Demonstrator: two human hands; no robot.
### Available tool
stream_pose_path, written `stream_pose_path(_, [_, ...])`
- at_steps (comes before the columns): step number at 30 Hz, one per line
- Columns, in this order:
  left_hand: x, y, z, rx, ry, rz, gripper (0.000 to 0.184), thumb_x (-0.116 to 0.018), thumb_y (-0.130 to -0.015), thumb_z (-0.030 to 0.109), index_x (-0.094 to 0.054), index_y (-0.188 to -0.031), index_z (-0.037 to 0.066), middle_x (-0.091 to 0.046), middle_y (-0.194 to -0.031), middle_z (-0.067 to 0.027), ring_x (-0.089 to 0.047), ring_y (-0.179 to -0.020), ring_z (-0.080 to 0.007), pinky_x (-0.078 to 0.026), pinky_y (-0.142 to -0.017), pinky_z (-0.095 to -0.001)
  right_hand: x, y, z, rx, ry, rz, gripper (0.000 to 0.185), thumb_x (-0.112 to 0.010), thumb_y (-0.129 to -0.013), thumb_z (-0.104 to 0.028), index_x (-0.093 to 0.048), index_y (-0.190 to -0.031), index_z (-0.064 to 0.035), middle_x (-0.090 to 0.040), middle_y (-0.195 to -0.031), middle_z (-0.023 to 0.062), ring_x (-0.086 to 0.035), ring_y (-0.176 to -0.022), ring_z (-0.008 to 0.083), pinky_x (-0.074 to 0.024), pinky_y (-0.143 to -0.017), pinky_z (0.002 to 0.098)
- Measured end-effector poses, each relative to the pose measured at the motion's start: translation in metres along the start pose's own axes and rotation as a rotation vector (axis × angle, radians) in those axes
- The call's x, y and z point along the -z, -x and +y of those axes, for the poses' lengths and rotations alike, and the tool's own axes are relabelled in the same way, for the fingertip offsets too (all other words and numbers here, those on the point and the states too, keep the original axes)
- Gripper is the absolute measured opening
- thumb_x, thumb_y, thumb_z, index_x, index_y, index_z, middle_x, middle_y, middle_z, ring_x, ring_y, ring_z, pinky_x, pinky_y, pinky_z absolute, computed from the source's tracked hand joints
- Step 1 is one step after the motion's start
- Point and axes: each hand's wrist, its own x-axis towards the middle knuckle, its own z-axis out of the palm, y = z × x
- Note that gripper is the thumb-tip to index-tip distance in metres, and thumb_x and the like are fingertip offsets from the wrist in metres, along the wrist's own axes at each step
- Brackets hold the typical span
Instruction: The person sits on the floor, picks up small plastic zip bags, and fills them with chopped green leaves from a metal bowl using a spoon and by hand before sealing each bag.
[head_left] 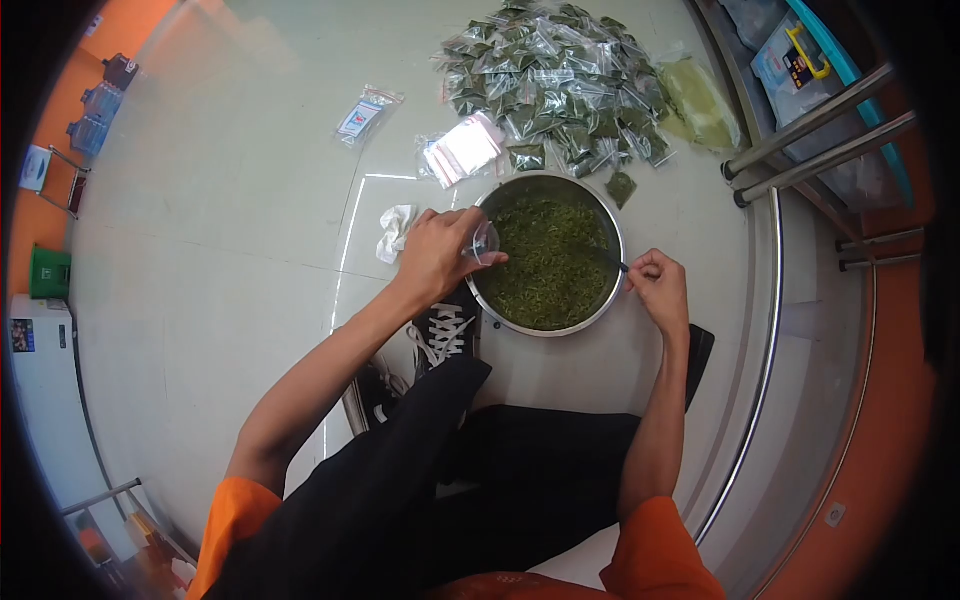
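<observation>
A round steel bowl [546, 331] full of chopped green leaves [545, 265] sits on the floor in front of me. Over its left rim, my left hand [437, 252] grips a small clear plastic bag [485, 243] between thumb and fingers. My right hand [657, 287], at the right rim, pinches the dark handle of a spoon [623, 267]; its other end reaches into the leaves and is hard to make out. Beyond the bowl lies a big heap of filled zip bags [565, 85], with one filled bag [621, 188] close to the rim.
Packs of unused bags [463, 150] and a smaller pack [368, 115] lie on the tiled floor, near a crumpled white tissue [396, 233]. A large greenish plastic bag [700, 100] rests beside the heap. Metal rails [810, 120] and a shelf run along the right.
</observation>
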Motion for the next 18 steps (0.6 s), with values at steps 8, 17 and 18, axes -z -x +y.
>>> stream_pose_path(8, [-0.0050,-0.0046,0.0043,-0.050,-0.046,0.015,0.052,-0.080,-0.079,0.049,-0.062,-0.105,0.008,-0.072,-0.089,-0.0097,-0.065,-0.080,-0.0328,-0.046,-0.080,-0.0423,-0.0009,-0.0003,0.0026,-0.002,-0.011,-0.017,0.006,-0.067,-0.082,-0.003,-0.065,-0.083,0.0024,-0.070,-0.065,0.0089,-0.065,-0.060,0.0119,-0.0489,-0.062,0.0275])
stream_pose_path(17, [-0.0045,-0.0019,0.0048,-0.039,-0.050,0.003,0.053,-0.079,-0.080,0.048,-0.060,-0.108,0.008,-0.071,-0.093,-0.0098,-0.066,-0.084,-0.0330,-0.046,-0.082,-0.0426,-0.0028,-0.0028,0.0086,-0.038,-0.130,-0.039,0.005,-0.066,-0.083,-0.004,-0.064,-0.084,0.0008,-0.068,-0.064,0.0075,-0.056,-0.052,0.0079,-0.0417,-0.050,0.0253])
stream_pose_path(18, [-0.0048,-0.0024,0.0040,-0.033,-0.059,0.012,0.056,-0.080,-0.079,0.050,-0.061,-0.110,0.008,-0.073,-0.092,-0.0115,-0.066,-0.082,-0.0328,-0.046,-0.081,-0.0426,-0.0024,-0.0034,0.0090,-0.061,-0.171,-0.050,0.005,-0.066,-0.083,-0.004,-0.064,-0.085,0.0004,-0.068,-0.064,0.0071,-0.052,-0.049,0.0066,-0.0390,-0.046,0.0245])
